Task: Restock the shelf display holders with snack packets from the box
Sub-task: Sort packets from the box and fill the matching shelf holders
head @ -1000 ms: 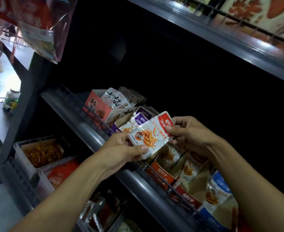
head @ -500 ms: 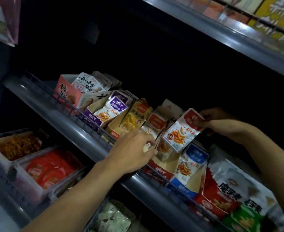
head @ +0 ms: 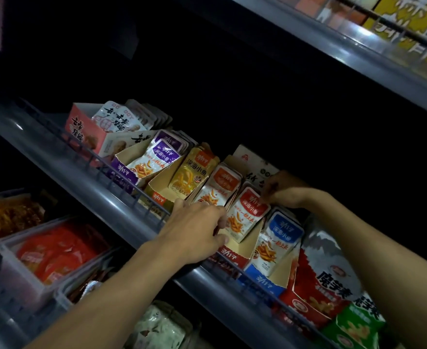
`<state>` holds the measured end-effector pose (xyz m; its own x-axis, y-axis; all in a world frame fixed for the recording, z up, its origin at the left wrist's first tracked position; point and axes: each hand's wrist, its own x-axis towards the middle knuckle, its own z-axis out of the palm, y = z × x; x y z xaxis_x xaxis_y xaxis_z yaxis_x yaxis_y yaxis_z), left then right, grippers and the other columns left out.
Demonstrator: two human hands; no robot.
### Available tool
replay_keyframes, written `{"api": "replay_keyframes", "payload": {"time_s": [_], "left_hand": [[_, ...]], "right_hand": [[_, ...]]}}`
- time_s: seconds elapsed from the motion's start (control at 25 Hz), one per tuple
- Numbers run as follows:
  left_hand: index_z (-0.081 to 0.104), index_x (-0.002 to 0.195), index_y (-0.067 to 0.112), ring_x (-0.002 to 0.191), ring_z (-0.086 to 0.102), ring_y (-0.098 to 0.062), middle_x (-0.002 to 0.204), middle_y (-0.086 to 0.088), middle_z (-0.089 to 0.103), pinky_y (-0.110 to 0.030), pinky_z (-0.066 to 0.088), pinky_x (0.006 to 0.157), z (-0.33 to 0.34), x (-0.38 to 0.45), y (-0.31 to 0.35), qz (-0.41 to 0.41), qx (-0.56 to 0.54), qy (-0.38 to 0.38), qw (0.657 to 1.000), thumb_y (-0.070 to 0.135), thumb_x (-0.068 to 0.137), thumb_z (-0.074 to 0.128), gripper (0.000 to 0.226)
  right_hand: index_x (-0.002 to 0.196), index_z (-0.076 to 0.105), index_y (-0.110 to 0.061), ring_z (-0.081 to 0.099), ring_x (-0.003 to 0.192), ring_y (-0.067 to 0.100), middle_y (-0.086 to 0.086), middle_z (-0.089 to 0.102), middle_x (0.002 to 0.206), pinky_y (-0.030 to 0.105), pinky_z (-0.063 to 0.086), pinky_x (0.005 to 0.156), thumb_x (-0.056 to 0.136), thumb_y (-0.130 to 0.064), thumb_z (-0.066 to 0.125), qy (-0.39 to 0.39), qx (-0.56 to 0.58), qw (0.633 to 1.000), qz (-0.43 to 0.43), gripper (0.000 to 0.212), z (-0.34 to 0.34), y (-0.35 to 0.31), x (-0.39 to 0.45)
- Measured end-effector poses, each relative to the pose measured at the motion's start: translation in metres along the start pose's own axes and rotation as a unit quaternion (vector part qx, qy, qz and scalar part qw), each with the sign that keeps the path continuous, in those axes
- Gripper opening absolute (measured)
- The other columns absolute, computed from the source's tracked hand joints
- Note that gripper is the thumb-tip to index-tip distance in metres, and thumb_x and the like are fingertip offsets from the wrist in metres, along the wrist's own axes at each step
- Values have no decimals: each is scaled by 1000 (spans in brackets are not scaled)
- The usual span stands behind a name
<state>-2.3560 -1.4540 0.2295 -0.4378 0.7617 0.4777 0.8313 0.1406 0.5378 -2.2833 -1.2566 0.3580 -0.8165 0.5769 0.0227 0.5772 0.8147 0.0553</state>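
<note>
A red-topped snack packet [head: 245, 215] stands in the red cardboard display holder [head: 228, 255] on the middle shelf. My right hand [head: 286, 191] pinches the packet's top right corner from behind. My left hand [head: 197, 227] lies against the packet's left edge and the holder's front, fingers curled toward it. Neighbouring holders carry purple packets [head: 154, 157], yellow packets [head: 192, 172], orange packets [head: 220, 187] and blue packets [head: 277, 238]. The supply box is out of view.
A wire rail [head: 121, 177] runs along the shelf's front edge. A pink carton [head: 86, 132] of white packets sits at the left, large red and green bags [head: 333, 293] at the right. Clear bins [head: 38, 253] of red snacks stand on the lower shelf. Another shelf [head: 358, 54] hangs overhead.
The red-topped packet has gone from held up in front of the shelf down into the red holder. My right hand stayed on its top corner and my left hand moved to its left edge.
</note>
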Motion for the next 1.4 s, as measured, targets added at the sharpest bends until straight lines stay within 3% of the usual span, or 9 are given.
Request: {"api": "replay_keyframes", "payload": {"time_s": [0.12, 0.28, 0.64, 0.92, 1.04, 1.2, 1.32, 1.4], "left_hand": [[58, 107, 30, 93, 46, -7, 92, 15, 50, -36, 31, 99, 1, 0, -2, 0, -10, -3, 1000, 46, 90, 62, 24], [59, 106, 29, 92, 46, -7, 91, 15, 50, -36, 32, 100, 2, 1, -4, -1, -23, 2, 1000, 46, 90, 63, 23], [60, 106, 29, 89, 45, -6, 89, 15, 48, -35, 32, 98, 6, 3, -5, -6, -28, 10, 1000, 46, 89, 64, 24], [63, 105, 26, 90, 51, -8, 89, 13, 54, -37, 38, 100, -3, 4, -6, -2, -64, 28, 998, 41, 89, 66, 22], [65, 104, 27, 99, 55, -6, 102, 11, 62, -39, 42, 101, -13, -3, -19, -16, -82, 62, 995, 40, 90, 66, 19], [65, 107, 25, 111, 50, -10, 111, 8, 60, -41, 42, 102, -32, -16, -60, -73, -45, 134, 987, 36, 90, 66, 21], [63, 120, 23, 120, 46, -19, 123, 4, 56, -37, 42, 98, -54, -20, -98, -109, 44, 184, 976, 34, 89, 64, 33], [57, 130, 24, 125, 40, -20, 135, 4, 50, -38, 40, 100, -63, -20, -118, -123, 89, 180, 972, 38, 90, 62, 43]], "right_hand": [[73, 60, -27, 58, 85, 10, -9, 58, 85, 18, 44, 70, 88, -15, 70, 27, -2, 1000, 4, 21, 5, 5, 10], [76, 58, -26, 55, 87, 11, -9, 56, 87, 24, 46, 78, 91, -11, 64, 48, 2, 999, 15, 22, 12, 10, 16], [83, 57, -26, 53, 78, 5, -10, 54, 86, 21, 45, 73, 86, -14, 71, 58, -15, 998, 20, 19, 16, 7, 18], [86, 61, -21, 63, 87, 17, 1, 63, 91, 36, 57, 80, 88, -23, 69, 77, 23, 997, -12, 8, 1, -10, 12], [92, 59, -21, 60, 78, 12, -3, 62, 87, 29, 49, 63, 90, -42, 64, 99, 29, 994, -45, 22, 4, -44, 13], [85, 65, -23, 63, 77, 11, -4, 67, 83, 33, 55, 67, 89, -35, 68, 159, 98, 974, -131, 14, 16, -107, 25], [90, 62, -24, 59, 78, 5, -9, 63, 84, 22, 46, 60, 86, -33, 72, 178, 126, 966, -135, 15, 25, -142, 48], [95, 61, -24, 58, 78, 6, -8, 62, 86, 20, 42, 58, 84, -32, 74, 173, 125, 967, -136, 18, 30, -159, 60]]}}
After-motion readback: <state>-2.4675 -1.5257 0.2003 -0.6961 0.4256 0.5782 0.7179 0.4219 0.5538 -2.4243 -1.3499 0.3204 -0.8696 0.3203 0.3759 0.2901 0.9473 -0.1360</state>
